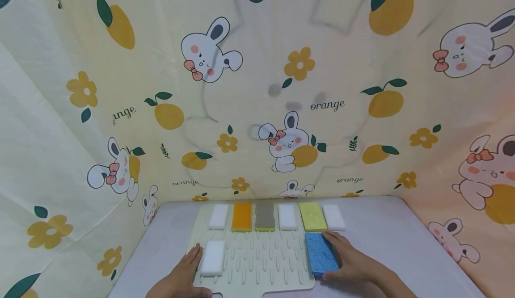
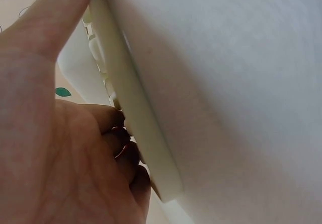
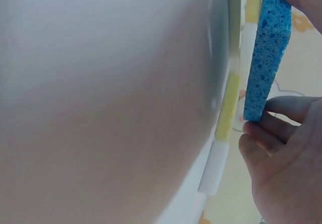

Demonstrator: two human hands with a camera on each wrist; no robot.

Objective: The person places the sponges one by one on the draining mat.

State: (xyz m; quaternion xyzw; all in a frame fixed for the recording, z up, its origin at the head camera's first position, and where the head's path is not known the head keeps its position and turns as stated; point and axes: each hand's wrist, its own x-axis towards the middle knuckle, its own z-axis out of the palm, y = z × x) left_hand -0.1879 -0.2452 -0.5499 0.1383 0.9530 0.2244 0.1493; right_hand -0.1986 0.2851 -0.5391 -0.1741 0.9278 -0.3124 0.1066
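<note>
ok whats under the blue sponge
The right edge of the board seems to run under the blue sponge; the right wrist view shows a gap between them. From above, the blue sponge covers whatever lies directly below.

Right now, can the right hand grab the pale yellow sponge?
Probably not without letting go first: the right hand holds the blue sponge. Otherwise the pale yellow sponge lies close by, its top uncovered.

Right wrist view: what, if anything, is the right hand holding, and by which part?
The right hand holds a blue rectangular sponge by its opposite short ends, thumb at the near end and fingers at the far end.
</note>
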